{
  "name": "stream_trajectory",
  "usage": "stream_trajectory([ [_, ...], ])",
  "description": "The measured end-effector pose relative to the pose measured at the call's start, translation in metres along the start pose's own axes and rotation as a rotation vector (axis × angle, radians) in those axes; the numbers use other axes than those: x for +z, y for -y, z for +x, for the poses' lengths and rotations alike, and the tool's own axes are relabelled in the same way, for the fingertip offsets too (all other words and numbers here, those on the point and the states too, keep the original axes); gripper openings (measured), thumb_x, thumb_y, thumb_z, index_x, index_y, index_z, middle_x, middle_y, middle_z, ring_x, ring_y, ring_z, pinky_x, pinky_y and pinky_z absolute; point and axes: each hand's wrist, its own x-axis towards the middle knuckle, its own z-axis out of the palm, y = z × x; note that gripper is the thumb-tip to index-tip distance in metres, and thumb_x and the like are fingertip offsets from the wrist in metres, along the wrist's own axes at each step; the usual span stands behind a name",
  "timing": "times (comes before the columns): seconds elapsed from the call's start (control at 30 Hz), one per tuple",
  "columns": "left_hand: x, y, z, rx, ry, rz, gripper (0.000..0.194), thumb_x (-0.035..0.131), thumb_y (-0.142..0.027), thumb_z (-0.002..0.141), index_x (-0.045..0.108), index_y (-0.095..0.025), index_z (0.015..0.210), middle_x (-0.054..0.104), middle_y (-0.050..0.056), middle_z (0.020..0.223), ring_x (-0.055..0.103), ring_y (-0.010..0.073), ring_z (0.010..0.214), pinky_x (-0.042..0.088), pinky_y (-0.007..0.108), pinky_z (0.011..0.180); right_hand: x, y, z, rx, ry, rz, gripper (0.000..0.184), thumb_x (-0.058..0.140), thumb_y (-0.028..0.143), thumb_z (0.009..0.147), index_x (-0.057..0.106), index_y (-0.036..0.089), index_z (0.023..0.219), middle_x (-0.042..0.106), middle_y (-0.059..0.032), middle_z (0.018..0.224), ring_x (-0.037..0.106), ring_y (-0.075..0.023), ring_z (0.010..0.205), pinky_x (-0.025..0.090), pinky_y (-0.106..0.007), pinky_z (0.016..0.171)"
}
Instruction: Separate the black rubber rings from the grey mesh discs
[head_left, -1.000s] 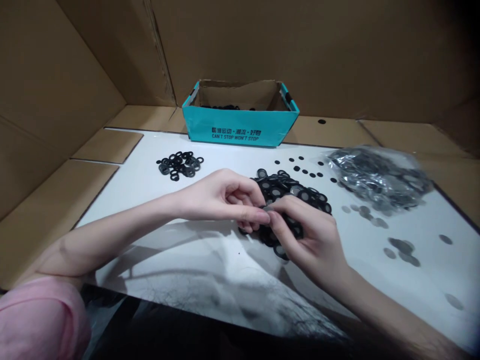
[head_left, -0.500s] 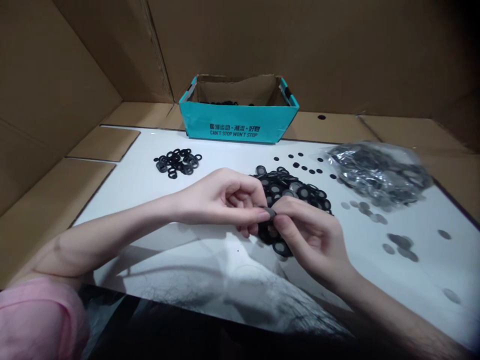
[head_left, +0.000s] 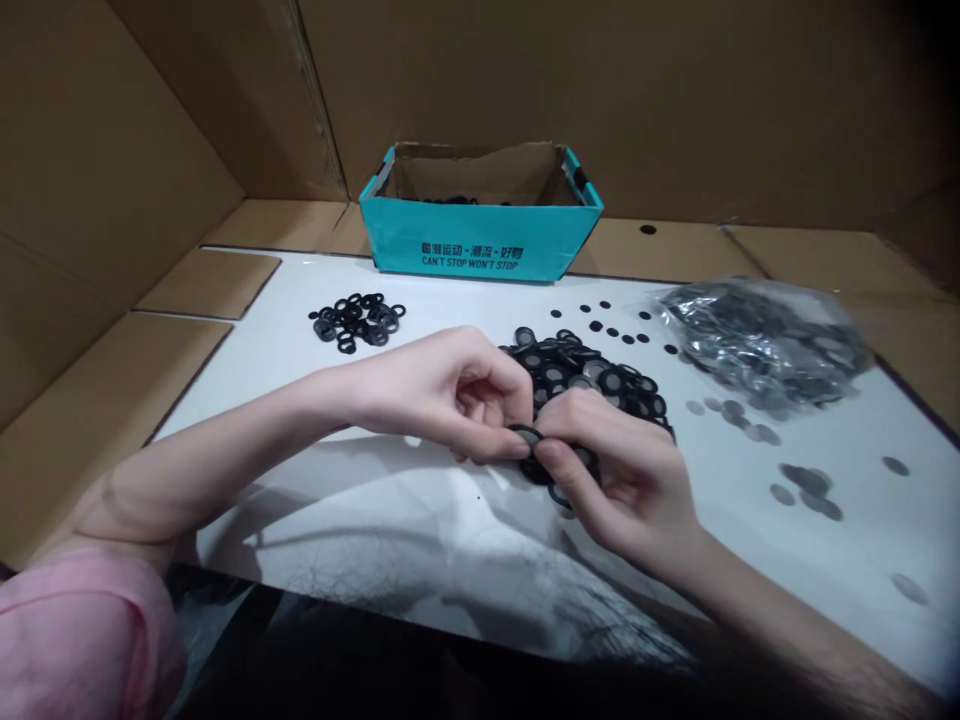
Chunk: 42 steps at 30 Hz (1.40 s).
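Observation:
My left hand (head_left: 442, 395) and my right hand (head_left: 619, 470) meet over the white table (head_left: 465, 520), fingertips pinched together on one small black ring with a grey disc in it (head_left: 525, 434). Right behind them lies a heap of black rings with grey centres (head_left: 592, 375); my right hand rests against its near edge. Both hands are closed around the same small piece.
A smaller pile of plain black rings (head_left: 358, 320) lies at the left. A teal cardboard box (head_left: 480, 235) stands at the back. A clear plastic bag of grey discs (head_left: 765, 340) sits at the right, with loose grey discs (head_left: 806, 488) and small black dots (head_left: 615, 320) scattered nearby. Cardboard walls surround the table.
Both hands stay pinched together at the heap's near edge; the ring between the fingertips has tilted so more of it shows. The view has shifted slightly.

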Motion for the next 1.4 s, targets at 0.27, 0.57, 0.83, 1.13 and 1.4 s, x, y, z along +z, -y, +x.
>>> stream_trajectory([
  [0.27,0.012,0.000,0.000,0.082,-0.178,0.032,0.014,0.061,-0.025,0.088,0.059,-0.011,0.086,0.066,0.001,0.071,0.064,0.0079,0.062,0.052,0.015,0.058,-0.003,-0.006,0.001,-0.014,-0.052,0.003,0.015,0.052,0.007,0.087,0.054,0.021,0.080,0.055,0.0008,0.066,0.049,-0.0107,0.061,0.041,-0.026,0.057],
  [0.57,0.010,0.000,0.000,0.029,-0.061,-0.072,0.014,0.067,-0.022,0.084,0.058,-0.011,0.080,0.063,-0.001,0.061,0.060,0.0066,0.052,0.048,0.014,0.051,0.005,0.001,-0.007,0.025,-0.175,0.086,0.018,0.053,0.004,0.085,0.056,0.020,0.078,0.057,0.0007,0.068,0.053,-0.0093,0.062,0.043,-0.024,0.056],
  [0.83,0.014,0.004,0.002,0.073,-0.144,0.042,0.013,0.063,-0.023,0.086,0.061,-0.010,0.083,0.064,0.001,0.066,0.062,0.0074,0.060,0.048,0.014,0.054,-0.005,-0.010,0.001,-0.059,0.002,0.052,0.015,0.053,0.007,0.087,0.053,0.019,0.079,0.054,0.0003,0.065,0.048,-0.0093,0.059,0.041,-0.024,0.053],
  [1.13,0.025,0.003,0.003,0.053,-0.141,-0.135,0.013,0.060,-0.021,0.088,0.051,-0.014,0.082,0.065,0.000,0.064,0.064,0.0086,0.054,0.052,0.016,0.052,0.001,-0.003,-0.005,0.050,-0.184,0.067,0.017,0.054,0.006,0.086,0.056,0.020,0.076,0.055,0.0010,0.065,0.051,-0.0092,0.060,0.041,-0.024,0.055],
  [1.4,0.013,-0.002,-0.004,0.066,-0.109,0.188,0.009,0.062,-0.016,0.081,0.057,-0.011,0.076,0.058,-0.002,0.061,0.057,0.0060,0.057,0.046,0.013,0.053,-0.001,-0.005,-0.002,-0.062,-0.004,0.056,0.013,0.055,0.008,0.086,0.055,0.019,0.081,0.055,-0.0007,0.067,0.049,-0.0101,0.061,0.041,-0.025,0.054],
])
